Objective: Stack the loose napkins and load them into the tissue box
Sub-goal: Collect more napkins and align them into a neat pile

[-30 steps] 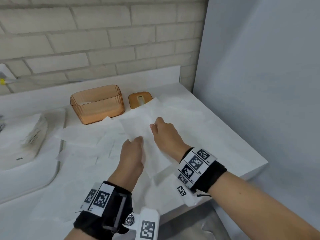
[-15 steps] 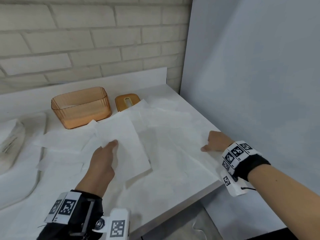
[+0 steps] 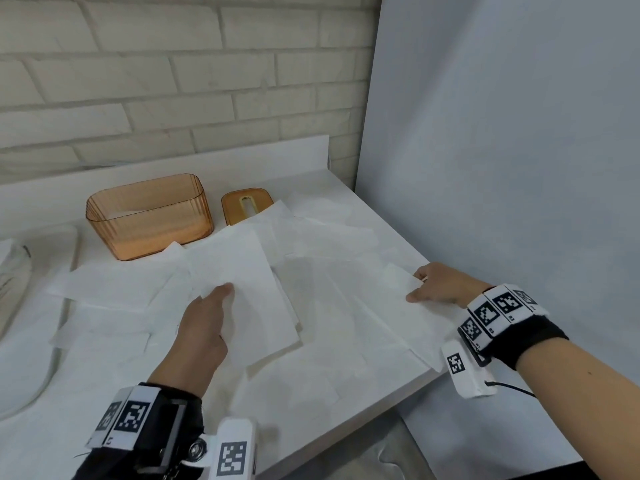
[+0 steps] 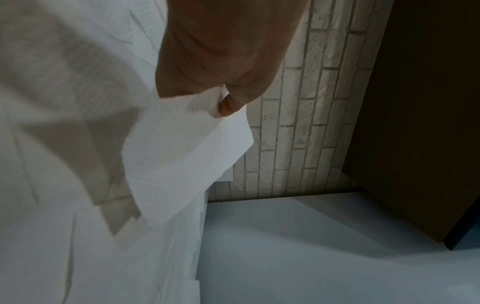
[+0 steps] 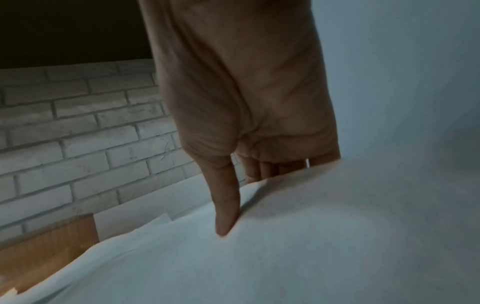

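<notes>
Loose white napkins [image 3: 114, 289] lie scattered over the white counter. My left hand [image 3: 207, 320] grips a small stack of napkins [image 3: 242, 278] just above the counter's middle; its thumb [image 4: 228, 105] pinches the napkin stack [image 4: 182, 156] near a corner. My right hand [image 3: 433, 284] is at the counter's right side, pinching the edge of a single flat napkin [image 3: 381, 306]; its thumb [image 5: 226, 205] lies on top of that napkin [image 5: 285, 257] and the fingers are tucked under the edge. The orange ribbed tissue box [image 3: 149, 216] stands open at the back, its slotted lid [image 3: 247, 204] beside it.
A grey panel [image 3: 485, 168] walls off the counter's right side, close to my right hand. A brick wall runs along the back. A white sink basin [image 3: 34, 341] lies at the left. The counter's front edge [image 3: 346, 427] runs diagonally below my hands.
My right hand let go of the stack held with the left and moved right to a napkin near the grey panel. The left hand kept the stack, shifting slightly left.
</notes>
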